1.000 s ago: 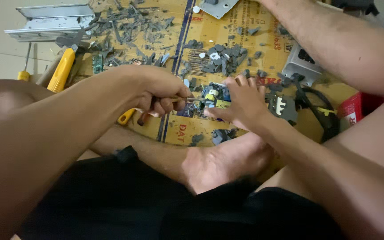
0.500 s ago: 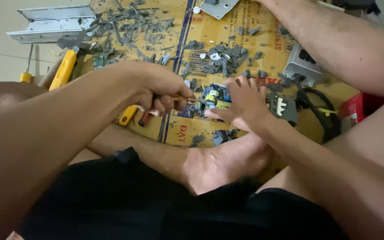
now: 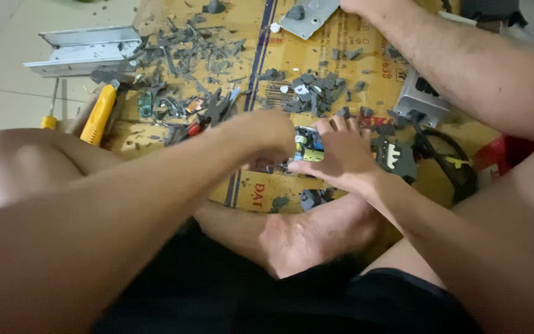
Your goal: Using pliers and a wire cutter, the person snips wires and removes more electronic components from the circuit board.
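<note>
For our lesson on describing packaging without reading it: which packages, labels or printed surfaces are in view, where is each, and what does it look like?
Flattened cardboard box: spread on the floor under the scraps and both hands, yellow-brown with red print and a dark blue stripe.
Red package: right edge, beside the black cable, mostly hidden.
No screens or signs show.

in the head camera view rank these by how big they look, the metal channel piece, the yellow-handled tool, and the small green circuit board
1. metal channel piece, the longest and broadest.
2. yellow-handled tool, clearly shorter.
3. small green circuit board, the smallest.
All three lie at similar distance, so the order seems safe.
</note>
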